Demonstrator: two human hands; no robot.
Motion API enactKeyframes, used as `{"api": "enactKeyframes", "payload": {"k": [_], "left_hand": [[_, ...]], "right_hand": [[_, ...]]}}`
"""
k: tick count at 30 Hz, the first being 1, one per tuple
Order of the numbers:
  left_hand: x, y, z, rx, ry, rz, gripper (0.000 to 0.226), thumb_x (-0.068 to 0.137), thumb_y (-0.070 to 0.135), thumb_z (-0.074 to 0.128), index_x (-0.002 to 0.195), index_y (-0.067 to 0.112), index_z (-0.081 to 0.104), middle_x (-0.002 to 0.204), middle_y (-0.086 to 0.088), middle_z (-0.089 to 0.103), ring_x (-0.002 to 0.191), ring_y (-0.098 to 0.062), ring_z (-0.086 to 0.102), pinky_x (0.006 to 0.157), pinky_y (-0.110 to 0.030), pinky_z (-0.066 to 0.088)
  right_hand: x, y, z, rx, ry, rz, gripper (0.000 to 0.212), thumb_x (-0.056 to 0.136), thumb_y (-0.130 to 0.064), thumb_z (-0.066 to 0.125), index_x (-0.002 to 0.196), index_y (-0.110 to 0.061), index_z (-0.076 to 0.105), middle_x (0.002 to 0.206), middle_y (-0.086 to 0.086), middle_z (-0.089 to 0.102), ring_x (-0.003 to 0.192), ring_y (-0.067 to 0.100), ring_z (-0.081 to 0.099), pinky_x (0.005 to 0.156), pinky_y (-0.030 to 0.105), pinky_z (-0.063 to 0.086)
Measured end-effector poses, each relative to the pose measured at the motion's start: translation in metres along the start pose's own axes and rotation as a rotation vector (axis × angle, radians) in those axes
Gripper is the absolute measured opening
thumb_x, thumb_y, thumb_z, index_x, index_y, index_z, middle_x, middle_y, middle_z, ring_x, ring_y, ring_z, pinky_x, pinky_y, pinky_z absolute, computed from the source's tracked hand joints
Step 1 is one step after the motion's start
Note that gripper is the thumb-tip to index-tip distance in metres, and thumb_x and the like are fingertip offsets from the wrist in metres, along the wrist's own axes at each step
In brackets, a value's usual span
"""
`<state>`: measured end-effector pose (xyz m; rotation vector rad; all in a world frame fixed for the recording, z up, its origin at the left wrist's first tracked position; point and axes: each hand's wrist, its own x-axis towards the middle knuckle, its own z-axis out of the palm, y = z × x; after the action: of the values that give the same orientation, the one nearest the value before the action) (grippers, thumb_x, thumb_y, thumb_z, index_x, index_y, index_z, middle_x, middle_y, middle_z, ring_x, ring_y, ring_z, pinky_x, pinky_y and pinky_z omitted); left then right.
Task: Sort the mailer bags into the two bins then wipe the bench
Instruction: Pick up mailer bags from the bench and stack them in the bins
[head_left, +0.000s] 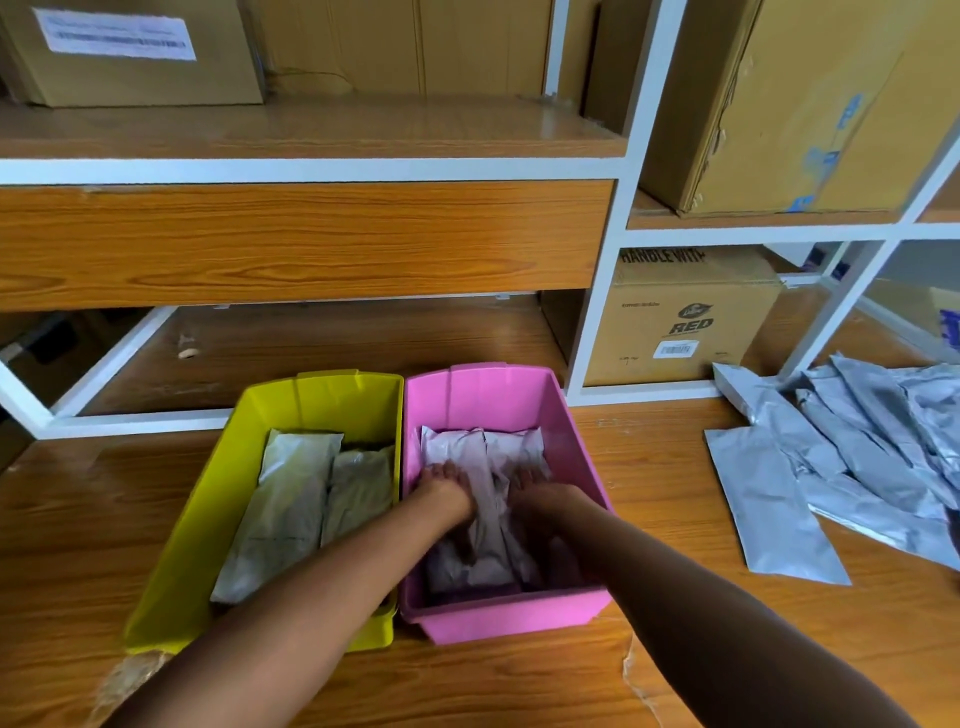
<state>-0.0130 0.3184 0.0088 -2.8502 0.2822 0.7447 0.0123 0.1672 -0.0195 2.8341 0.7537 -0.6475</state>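
Observation:
Two bins stand side by side on the wooden bench: a yellow bin (218, 499) on the left and a pink bin (566, 436) on the right. Both my hands are inside the pink bin. My left hand (447, 493) and my right hand (540, 493) press palm-down on white mailer bags (488, 551) lying there, fingers spread, one on each side of a raised fold. Two white mailer bags (296, 493) lie flat in the yellow bin. A loose pile of silver mailer bags (841, 457) lies on the bench at the right.
White-framed shelving rises behind the bins, with a wooden drawer front (301, 244) above them. Cardboard boxes sit on the shelves, one marked RED (685, 322) to the right of the pink bin. A scrap of clear tape (639, 675) lies on the bench near my right forearm.

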Motion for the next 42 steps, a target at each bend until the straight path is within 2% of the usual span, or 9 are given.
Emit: {"api": "enactKeyframes", "payload": {"k": [4, 6, 10, 15, 20, 28, 33, 38, 42], "left_hand": [[-0.007, -0.002, -0.019, 0.106, -0.061, 0.049, 0.115, 0.075, 0.069, 0.063, 0.146, -0.008, 0.016, 0.156, -0.029, 0.004, 0.144, -0.043, 0.015, 0.115, -0.048, 0.027], [-0.013, -0.008, -0.031, 0.038, 0.046, 0.097, 0.089, 0.078, 0.064, 0.062, 0.134, -0.004, 0.044, 0.153, -0.023, 0.025, 0.139, -0.037, 0.030, 0.109, -0.048, 0.034], [-0.034, -0.014, -0.049, -0.142, 0.445, 0.172, 0.060, 0.084, 0.053, 0.060, 0.124, 0.008, 0.053, 0.133, -0.012, 0.048, 0.126, -0.031, 0.045, 0.100, -0.043, 0.042], [-0.074, 0.022, -0.059, -0.469, 0.922, 0.234, 0.052, 0.087, 0.032, 0.064, 0.132, 0.007, 0.052, 0.131, -0.010, 0.055, 0.124, -0.027, 0.048, 0.103, -0.037, 0.040], [-0.102, 0.102, -0.066, -0.748, 1.144, 0.318, 0.034, 0.091, 0.030, 0.058, 0.116, 0.008, 0.062, 0.114, -0.005, 0.063, 0.109, -0.018, 0.055, 0.093, -0.014, 0.036], [-0.047, 0.247, -0.074, -0.840, 1.092, 0.412, 0.033, 0.091, 0.026, 0.059, 0.120, 0.011, 0.061, 0.118, -0.002, 0.063, 0.113, -0.013, 0.055, 0.095, -0.023, 0.044], [0.016, 0.329, -0.083, -0.826, 1.016, 0.327, 0.033, 0.088, 0.021, 0.061, 0.120, 0.011, 0.060, 0.117, -0.003, 0.061, 0.112, -0.016, 0.054, 0.094, -0.020, 0.039], [0.081, 0.392, -0.076, -0.832, 0.859, 0.214, 0.038, 0.085, 0.014, 0.062, 0.122, 0.007, 0.057, 0.120, -0.009, 0.060, 0.114, -0.026, 0.054, 0.093, -0.031, 0.046], [0.115, 0.416, -0.071, -0.716, 0.713, 0.014, 0.051, 0.090, 0.034, 0.056, 0.134, 0.011, 0.045, 0.137, -0.012, 0.049, 0.127, -0.031, 0.045, 0.099, -0.040, 0.044]], "right_hand": [[-0.023, -0.008, -0.025, 0.135, -0.020, 0.069, 0.070, 0.088, -0.010, 0.065, 0.147, 0.004, 0.030, 0.156, 0.022, 0.026, 0.144, 0.033, 0.025, 0.117, 0.035, 0.022], [-0.038, -0.006, -0.043, 0.212, 0.019, 0.067, 0.077, 0.075, -0.015, 0.079, 0.140, 0.003, 0.043, 0.148, 0.021, 0.040, 0.139, 0.033, 0.035, 0.115, 0.036, 0.030], [-0.089, 0.003, -0.066, 0.311, 0.443, -0.022, 0.062, 0.084, -0.022, 0.068, 0.140, -0.007, 0.047, 0.146, 0.014, 0.046, 0.142, 0.028, 0.030, 0.118, 0.032, 0.022], [-0.166, 0.013, -0.050, 0.557, 0.884, 0.172, 0.066, 0.085, -0.028, 0.068, 0.145, -0.018, 0.042, 0.151, 0.006, 0.040, 0.138, 0.023, 0.034, 0.109, 0.030, 0.032], [-0.216, 0.052, -0.009, 0.736, 1.119, 0.275, 0.059, 0.086, -0.028, 0.068, 0.140, -0.019, 0.048, 0.137, 0.001, 0.053, 0.123, 0.020, 0.051, 0.097, 0.042, 0.050], [-0.280, 0.178, 0.047, 0.820, 1.150, 0.483, 0.049, 0.088, -0.027, 0.068, 0.134, -0.016, 0.054, 0.129, 0.002, 0.058, 0.116, 0.019, 0.057, 0.089, 0.046, 0.053], [-0.288, 0.265, 0.066, 0.846, 1.079, 0.507, 0.044, 0.088, -0.024, 0.068, 0.129, -0.013, 0.059, 0.125, 0.002, 0.059, 0.111, 0.019, 0.059, 0.088, 0.043, 0.054], [-0.255, 0.347, 0.080, 0.799, 0.948, 0.478, 0.044, 0.087, -0.020, 0.067, 0.128, -0.009, 0.059, 0.125, 0.011, 0.061, 0.109, 0.027, 0.061, 0.089, 0.042, 0.053], [-0.209, 0.397, 0.084, 0.716, 0.800, 0.432, 0.047, 0.088, -0.024, 0.065, 0.132, -0.008, 0.057, 0.128, 0.013, 0.059, 0.114, 0.028, 0.058, 0.093, 0.035, 0.048]]}}
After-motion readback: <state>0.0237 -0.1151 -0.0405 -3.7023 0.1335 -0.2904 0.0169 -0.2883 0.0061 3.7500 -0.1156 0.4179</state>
